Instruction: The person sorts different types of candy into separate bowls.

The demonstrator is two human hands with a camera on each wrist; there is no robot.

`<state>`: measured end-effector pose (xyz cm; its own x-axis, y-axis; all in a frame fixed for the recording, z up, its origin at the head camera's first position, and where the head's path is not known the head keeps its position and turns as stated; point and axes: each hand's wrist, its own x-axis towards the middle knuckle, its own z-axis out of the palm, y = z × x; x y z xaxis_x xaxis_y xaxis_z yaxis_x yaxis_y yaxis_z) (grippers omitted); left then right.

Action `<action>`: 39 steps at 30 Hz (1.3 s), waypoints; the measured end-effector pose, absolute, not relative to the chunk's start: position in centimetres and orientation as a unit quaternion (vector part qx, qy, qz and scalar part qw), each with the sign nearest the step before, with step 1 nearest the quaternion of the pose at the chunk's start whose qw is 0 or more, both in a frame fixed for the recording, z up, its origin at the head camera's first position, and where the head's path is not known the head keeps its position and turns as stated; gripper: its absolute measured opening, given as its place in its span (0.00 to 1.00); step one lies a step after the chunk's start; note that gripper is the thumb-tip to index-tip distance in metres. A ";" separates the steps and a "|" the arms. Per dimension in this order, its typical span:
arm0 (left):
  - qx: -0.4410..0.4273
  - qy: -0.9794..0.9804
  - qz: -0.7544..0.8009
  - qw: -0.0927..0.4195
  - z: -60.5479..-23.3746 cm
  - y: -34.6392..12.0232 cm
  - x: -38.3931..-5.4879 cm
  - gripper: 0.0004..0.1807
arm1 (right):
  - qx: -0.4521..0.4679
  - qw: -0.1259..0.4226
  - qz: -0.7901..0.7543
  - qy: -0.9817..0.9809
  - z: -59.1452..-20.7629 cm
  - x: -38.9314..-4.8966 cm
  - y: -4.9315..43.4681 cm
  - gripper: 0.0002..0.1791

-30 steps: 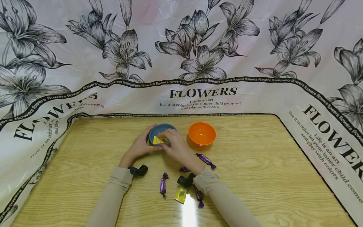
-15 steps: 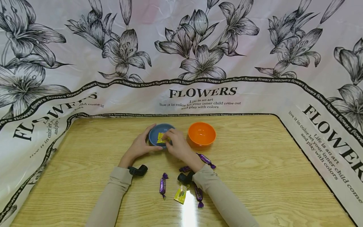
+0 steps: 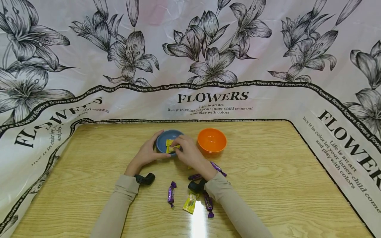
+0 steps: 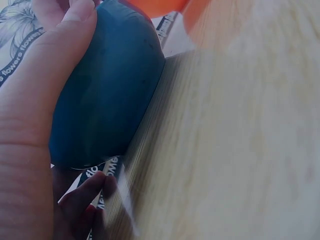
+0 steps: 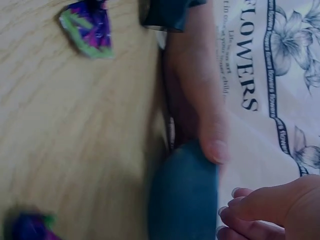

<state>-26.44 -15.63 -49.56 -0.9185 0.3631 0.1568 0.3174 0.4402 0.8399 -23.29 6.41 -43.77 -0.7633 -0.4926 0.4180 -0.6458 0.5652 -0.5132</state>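
A small blue bowl (image 3: 161,142) stands at the back of the table, left of centre. My left hand (image 3: 147,152) grips its left side; in the left wrist view the thumb (image 4: 60,55) lies along the blue wall. Two yellow-wrapped candies show at the bowl: one inside (image 3: 168,142), and a nearer candy (image 3: 170,150) by the front rim. My right hand (image 3: 189,152) reaches over the bowl's right side, its curled fingers seeming to pinch the nearer candy. In the right wrist view those fingers (image 5: 255,212) are bent at the rim, and the candy is hidden.
An orange bowl (image 3: 212,140) stands just right of the blue one. On the wooden table, nearer, lie a purple-wrapped candy (image 3: 171,195), another purple candy (image 3: 209,205) and a yellow candy (image 3: 190,203). More purple candies lie partly under the right forearm. Flower-printed cloth (image 3: 148,105) hangs behind.
The right hand has shifted slightly right and lower with its yellow candy. A second yellow candy now shows inside the bowl. The left hand and blue bowl have barely moved.
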 end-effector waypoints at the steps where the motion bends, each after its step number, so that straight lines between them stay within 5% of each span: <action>1: 0.200 0.849 0.489 0.023 -49.5 -15.6 -26.4 0.60 | 0.324 0.115 0.340 -0.875 -43.6 -23.2 6.6 0.05; 13: 0.194 0.856 0.479 0.013 -49.5 -15.6 -26.4 0.61 | 0.323 0.125 0.315 -0.884 -43.0 -21.7 9.5 0.05; 27: 0.197 0.859 0.473 0.019 -49.2 -15.6 -26.3 0.61 | 0.314 0.043 0.174 -0.932 -42.8 -18.9 12.0 0.13; 39: 0.188 0.860 0.474 0.024 -49.2 -15.6 -26.4 0.61 | 0.325 0.062 0.110 -0.937 -43.6 -19.3 11.6 0.10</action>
<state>-26.41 -15.63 -49.25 -0.9280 0.3467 0.1366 0.3005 0.4793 0.8246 -19.28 11.58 -43.58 -0.7805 -0.5963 0.1878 -0.6235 0.7641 -0.1654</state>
